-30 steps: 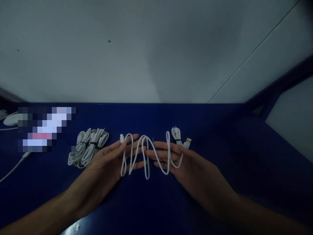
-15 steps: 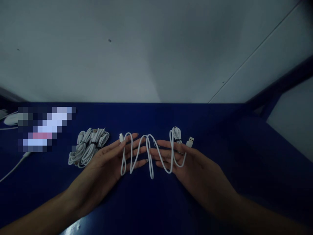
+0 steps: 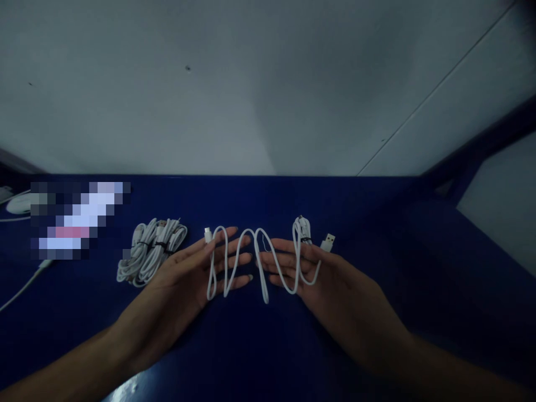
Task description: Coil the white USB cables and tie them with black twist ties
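A white USB cable (image 3: 231,271) hangs in zigzag loops across both my hands above the blue table. My left hand (image 3: 196,268) grips it near the small metal-tipped plug (image 3: 208,235), thumb over the cable and fingers extended beneath. On the other side, my right hand (image 3: 322,279) holds the end with the wider USB-A plug (image 3: 329,242), which sticks out past the thumb. The middle loops cross the narrow gap between the fingertips. Behind my right fingers lies a tied white cable bundle (image 3: 305,230), partly hidden.
Several tied white cables (image 3: 151,251) lie in a pile beyond my left wrist. A pixelated bright object (image 3: 84,218) with a white cord (image 3: 20,293) is at far left, near a white rounded item (image 3: 19,204). A pale wall (image 3: 209,123) borders the blue table (image 3: 234,357).
My right hand has shifted slightly to the right, widening the gap between the fingertips a little. The middle loops and the USB-A plug have moved right with it. My left hand stays nearly still.
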`<state>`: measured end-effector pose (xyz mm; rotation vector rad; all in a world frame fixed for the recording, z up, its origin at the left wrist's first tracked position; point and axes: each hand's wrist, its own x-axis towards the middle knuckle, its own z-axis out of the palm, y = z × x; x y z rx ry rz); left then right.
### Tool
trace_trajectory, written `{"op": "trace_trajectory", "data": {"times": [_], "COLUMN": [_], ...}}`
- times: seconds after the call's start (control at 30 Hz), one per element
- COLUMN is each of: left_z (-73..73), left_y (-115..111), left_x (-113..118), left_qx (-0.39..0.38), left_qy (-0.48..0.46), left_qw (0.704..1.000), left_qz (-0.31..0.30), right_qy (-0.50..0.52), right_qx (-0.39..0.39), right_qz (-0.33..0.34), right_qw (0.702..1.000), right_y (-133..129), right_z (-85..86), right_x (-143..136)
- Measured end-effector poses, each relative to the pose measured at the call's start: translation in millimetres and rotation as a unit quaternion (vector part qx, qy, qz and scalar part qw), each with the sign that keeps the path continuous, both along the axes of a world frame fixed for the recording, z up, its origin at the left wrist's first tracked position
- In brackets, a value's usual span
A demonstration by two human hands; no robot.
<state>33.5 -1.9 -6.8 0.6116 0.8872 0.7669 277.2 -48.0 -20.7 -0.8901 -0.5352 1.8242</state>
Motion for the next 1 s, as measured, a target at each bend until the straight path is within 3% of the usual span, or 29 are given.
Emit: {"op": "trace_trajectory", "data": {"times": [1.0], "left_z": [-4.2], "left_y": [-1.1], "left_x": [-3.9], "left_qx": [-0.007], "left_qy": [-0.039], "left_qw": [0.999], "left_qz": [-0.017], "right_qy": [-0.004], "right_qx": [0.004], "right_qz": [-0.006], "right_qw": [1.0], "right_y": [-0.4], "right_z": [-1.7], "right_x": [2.3]}}
